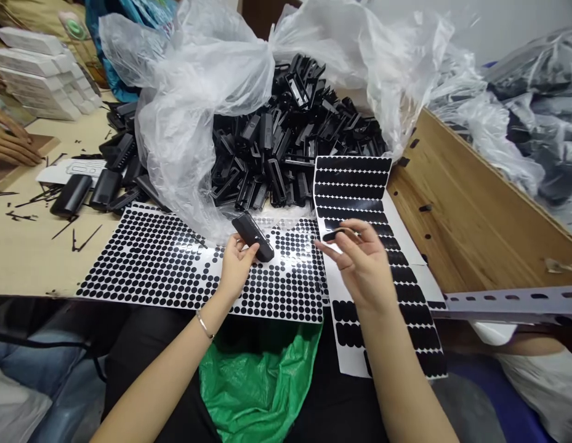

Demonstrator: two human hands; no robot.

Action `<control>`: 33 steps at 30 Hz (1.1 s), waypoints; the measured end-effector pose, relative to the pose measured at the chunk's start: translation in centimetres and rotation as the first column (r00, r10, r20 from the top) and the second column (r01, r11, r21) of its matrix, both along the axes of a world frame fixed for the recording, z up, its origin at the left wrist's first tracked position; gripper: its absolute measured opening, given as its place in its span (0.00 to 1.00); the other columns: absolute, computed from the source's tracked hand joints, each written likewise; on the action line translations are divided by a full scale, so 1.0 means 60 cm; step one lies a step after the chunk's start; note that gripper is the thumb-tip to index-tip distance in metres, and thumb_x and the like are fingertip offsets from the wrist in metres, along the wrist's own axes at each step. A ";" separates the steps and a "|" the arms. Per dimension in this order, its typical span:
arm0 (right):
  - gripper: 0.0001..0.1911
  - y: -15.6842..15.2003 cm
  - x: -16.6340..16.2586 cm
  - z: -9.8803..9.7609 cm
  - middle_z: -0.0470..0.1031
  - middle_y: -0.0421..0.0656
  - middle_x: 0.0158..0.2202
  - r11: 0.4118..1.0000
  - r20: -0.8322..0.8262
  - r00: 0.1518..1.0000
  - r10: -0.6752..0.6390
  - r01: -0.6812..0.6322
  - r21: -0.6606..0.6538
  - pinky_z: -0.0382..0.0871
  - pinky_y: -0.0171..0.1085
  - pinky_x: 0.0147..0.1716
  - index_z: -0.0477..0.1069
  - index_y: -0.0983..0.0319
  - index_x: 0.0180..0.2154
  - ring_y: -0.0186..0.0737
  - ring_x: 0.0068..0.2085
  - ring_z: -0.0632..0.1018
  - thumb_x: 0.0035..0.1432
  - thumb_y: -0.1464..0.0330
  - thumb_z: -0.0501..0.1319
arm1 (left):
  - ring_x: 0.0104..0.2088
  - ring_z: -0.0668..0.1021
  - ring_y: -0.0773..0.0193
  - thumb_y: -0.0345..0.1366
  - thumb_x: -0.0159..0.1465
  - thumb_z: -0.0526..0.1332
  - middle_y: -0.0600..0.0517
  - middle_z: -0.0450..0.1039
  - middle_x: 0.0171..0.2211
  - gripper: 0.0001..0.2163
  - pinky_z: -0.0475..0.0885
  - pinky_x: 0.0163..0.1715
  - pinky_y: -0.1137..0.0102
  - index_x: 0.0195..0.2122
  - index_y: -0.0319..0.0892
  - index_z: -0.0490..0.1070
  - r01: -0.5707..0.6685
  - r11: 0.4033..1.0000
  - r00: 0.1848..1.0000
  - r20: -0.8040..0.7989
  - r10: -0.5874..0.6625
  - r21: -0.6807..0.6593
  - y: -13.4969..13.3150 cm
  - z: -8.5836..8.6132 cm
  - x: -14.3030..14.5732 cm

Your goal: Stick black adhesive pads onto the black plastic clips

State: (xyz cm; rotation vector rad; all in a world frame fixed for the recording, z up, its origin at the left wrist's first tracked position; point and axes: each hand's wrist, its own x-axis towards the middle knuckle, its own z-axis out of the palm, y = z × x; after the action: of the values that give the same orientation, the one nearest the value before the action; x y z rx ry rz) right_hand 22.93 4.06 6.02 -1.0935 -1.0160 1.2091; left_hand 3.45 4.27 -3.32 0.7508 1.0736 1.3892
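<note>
Head view: gripping a black case (253,236) by its near edge in the left hand (237,261), with the thumb on the edge and the fingers partly hidden behind. Pinching a small black strip (332,235) between thumb and fingertips of the right hand (366,264). Judging from the grips, at the step of handling one case and one loose strip together, without contact between the two. Probably calling next for a steady case and a light pinch on the strip, without creasing it. Too small for telling any sticky side.

Tilted at the left fingertips, over the dot sheet (175,271): the case, perhaps touching the sheet, perhaps not; cannot tell. Apart from it, to the left of the right palm: the strip, near the left edge of the long sticker sheet (354,179). Lying partly under the right forearm: that same sheet, with a bare white patch beside the hand. Just beyond the left hand: a heap of black parts (286,147), below clear plastic (188,104). Hanging between the forearms: a green bag (262,381).
</note>
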 end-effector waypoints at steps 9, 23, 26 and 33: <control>0.08 0.011 -0.081 -0.058 0.82 0.42 0.44 0.962 -0.035 0.988 0.151 -0.155 -0.224 0.61 0.50 0.61 0.77 0.57 0.26 0.49 0.54 0.77 0.47 0.62 0.72 | 0.47 0.79 0.58 0.45 0.56 0.69 0.46 0.75 0.49 0.22 0.75 0.45 0.67 0.47 0.45 0.65 -0.059 0.996 0.995 0.083 0.054 0.063 0.008 -0.004 0.004; 0.07 0.012 -0.102 -0.080 0.76 0.44 0.55 0.953 -0.103 0.985 0.141 -0.163 -0.257 0.65 0.47 0.59 0.80 0.58 0.27 0.51 0.60 0.72 0.46 0.63 0.72 | 0.46 0.80 0.53 0.41 0.50 0.73 0.48 0.79 0.41 0.18 0.76 0.47 0.58 0.40 0.41 0.72 -0.049 0.999 0.975 0.217 0.042 0.024 0.004 -0.003 0.001; 0.07 0.012 -0.100 -0.079 0.76 0.44 0.55 0.951 -0.097 0.984 0.149 -0.169 -0.257 0.67 0.46 0.58 0.79 0.59 0.27 0.51 0.60 0.72 0.47 0.63 0.72 | 0.46 0.80 0.53 0.41 0.50 0.72 0.48 0.79 0.41 0.18 0.76 0.47 0.57 0.40 0.41 0.72 -0.045 0.999 0.975 0.217 0.037 0.030 0.003 -0.004 0.002; 0.06 0.011 -0.101 -0.079 0.76 0.44 0.55 0.951 -0.093 0.987 0.128 -0.148 -0.272 0.68 0.44 0.56 0.79 0.59 0.25 0.49 0.57 0.74 0.46 0.64 0.72 | 0.46 0.80 0.55 0.40 0.51 0.72 0.49 0.79 0.41 0.16 0.76 0.48 0.59 0.39 0.41 0.73 -0.047 0.998 0.978 0.207 0.038 0.038 0.001 -0.007 0.003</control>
State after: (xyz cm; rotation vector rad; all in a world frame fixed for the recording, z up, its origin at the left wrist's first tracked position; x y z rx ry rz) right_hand 16.90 4.72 1.27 -1.1987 -0.8945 1.5304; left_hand 3.64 4.34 -3.75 0.6021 0.9050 1.4950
